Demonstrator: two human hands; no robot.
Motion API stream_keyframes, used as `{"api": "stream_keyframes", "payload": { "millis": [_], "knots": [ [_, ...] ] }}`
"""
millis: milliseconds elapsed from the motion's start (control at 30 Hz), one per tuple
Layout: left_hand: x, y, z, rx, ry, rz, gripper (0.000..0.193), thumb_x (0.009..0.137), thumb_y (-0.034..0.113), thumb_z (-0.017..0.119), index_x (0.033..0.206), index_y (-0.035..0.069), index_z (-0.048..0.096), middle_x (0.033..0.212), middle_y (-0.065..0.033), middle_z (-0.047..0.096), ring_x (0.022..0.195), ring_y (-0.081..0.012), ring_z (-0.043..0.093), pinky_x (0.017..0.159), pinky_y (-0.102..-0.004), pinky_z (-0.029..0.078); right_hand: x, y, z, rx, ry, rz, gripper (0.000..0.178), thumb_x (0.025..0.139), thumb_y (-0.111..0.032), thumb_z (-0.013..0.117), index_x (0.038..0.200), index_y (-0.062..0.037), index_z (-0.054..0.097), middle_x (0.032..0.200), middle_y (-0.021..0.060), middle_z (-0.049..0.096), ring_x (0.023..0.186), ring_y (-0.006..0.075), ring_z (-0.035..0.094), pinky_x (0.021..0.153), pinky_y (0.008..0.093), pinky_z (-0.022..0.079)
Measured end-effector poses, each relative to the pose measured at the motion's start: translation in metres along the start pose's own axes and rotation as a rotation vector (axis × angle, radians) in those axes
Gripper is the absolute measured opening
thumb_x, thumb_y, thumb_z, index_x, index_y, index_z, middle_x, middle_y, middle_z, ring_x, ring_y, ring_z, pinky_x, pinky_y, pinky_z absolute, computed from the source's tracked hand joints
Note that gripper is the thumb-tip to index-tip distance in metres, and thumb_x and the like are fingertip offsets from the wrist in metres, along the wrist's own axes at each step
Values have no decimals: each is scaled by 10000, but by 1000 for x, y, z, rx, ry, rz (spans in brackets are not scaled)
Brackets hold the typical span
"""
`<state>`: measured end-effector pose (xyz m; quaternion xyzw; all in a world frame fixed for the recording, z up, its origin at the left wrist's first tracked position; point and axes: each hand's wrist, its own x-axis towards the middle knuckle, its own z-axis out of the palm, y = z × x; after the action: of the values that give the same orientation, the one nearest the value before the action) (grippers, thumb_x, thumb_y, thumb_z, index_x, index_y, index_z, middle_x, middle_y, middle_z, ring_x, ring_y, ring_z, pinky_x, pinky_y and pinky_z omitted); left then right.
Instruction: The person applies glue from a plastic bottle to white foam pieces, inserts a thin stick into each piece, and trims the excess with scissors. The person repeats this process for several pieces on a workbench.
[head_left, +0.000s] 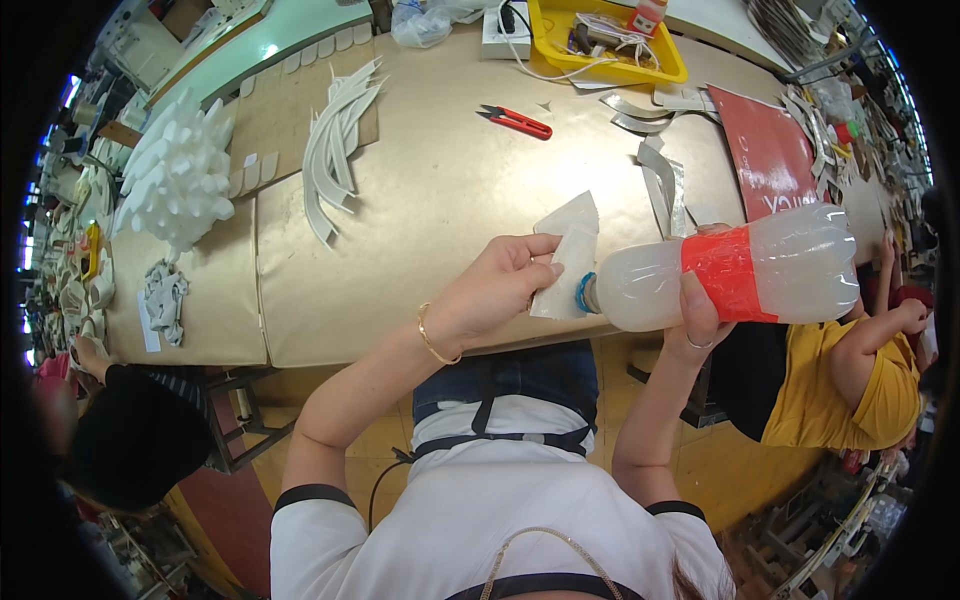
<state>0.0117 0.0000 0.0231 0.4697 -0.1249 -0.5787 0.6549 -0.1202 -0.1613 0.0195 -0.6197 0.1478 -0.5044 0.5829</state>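
My left hand [510, 280] pinches a pale grey-white flat piece [574, 250] of sheet material between thumb and fingers, holding it above the near part of the table. In my right hand [697, 320] is a large clear plastic bottle [648, 285] with a red label, tilted on its side and filled with cloudy whitish liquid. Its blue-ringed neck points left and sits right beside the lower edge of the piece; whether they touch I cannot tell. The fingers of my right hand are partly hidden behind the bottle.
Red-handled thread snips [520, 123] lie mid-table. Bundled pale strips [335, 150] and a heap of white foam-like pieces [180, 175] are at left. A yellow tray [680, 72] of tools stands at the back. Curved offcuts [660, 185] and a red sheet [760, 150] lie right. People sit on both sides.
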Motion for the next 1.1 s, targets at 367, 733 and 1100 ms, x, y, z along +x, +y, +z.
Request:
{"api": "stream_keyframes", "payload": {
  "millis": [367,733,1100],
  "knots": [
    [-7,7,6,258,132,200,376,1013,82,464,1359,-62,484,1100,-77,673,947,-79,622,863,-239,494,24,-9,-9,520,298,243,440,864,-280,572,1217,-20,537,1097,153,614,977,281,640,886,412,540],
    [-1,15,19,222,168,254,366,1016,99,484,1355,-39,476,1034,-71,690,868,-64,626,767,-213,497,0,-3,9,95,226,60,583,780,-246,644,1268,8,452,1139,146,544,973,250,611,857,386,529],
    [0,14,17,-92,169,242,360,1001,83,492,1338,-39,449,1169,-122,647,1012,-133,656,886,-268,536,3,-4,8,68,104,-42,669,759,-173,639,1354,-1,385,1195,163,510,1007,261,596,881,419,536]
  ]
}}
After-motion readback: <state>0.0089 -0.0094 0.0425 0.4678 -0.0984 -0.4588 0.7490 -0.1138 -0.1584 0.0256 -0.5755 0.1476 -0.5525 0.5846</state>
